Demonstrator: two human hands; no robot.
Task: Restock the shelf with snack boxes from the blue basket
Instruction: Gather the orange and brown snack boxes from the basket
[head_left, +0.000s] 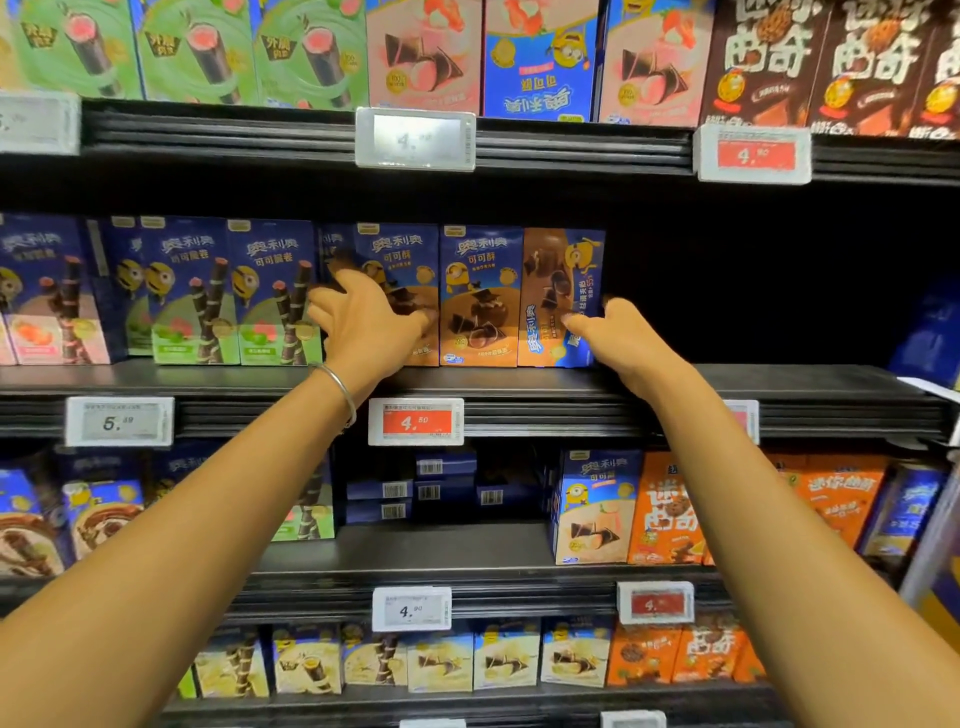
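Left hand (363, 325) rests flat on snack boxes (480, 296); right hand (621, 340) seemingly grips end box (561, 291).

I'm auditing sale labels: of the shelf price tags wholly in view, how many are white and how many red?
White price tags: 3
Red price tags: 3
Total: 6
Tags cut off at the frame edge or hidden by an arm are not counted.
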